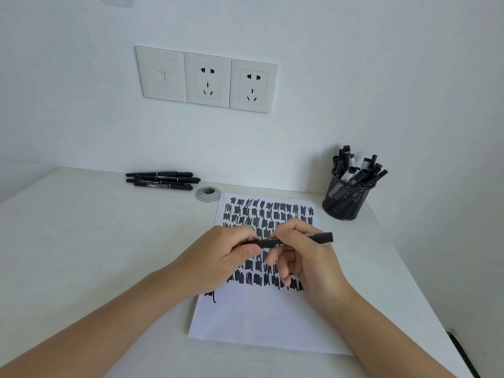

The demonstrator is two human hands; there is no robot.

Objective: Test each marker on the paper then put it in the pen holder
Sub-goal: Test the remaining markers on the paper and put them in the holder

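Over the paper (pixel 259 323), the left hand (pixel 231 252) and right hand (pixel 305 257) pinch one marker (pixel 289 241), apparently uncapping or recapping it; once tested, it goes in the pen holder (pixel 346 197) at two o'clock.

One scrap of writing is all we can find on this desk: white print along the black barrel of the marker (pixel 297 239), where two characters that look Chinese show beside the right hand (pixel 302 257). Its fingers cover the rest of the line, and we cannot read those two with certainty. The four markers (pixel 163 180) lying by the wall carry white label lines, too small for us to make out. Pale label bands on the markers standing in the pen holder (pixel 345 203) are just as illegible. The paper (pixel 259 317) bears rows of black scribbled blocks, which we read as neither letters nor numbers.
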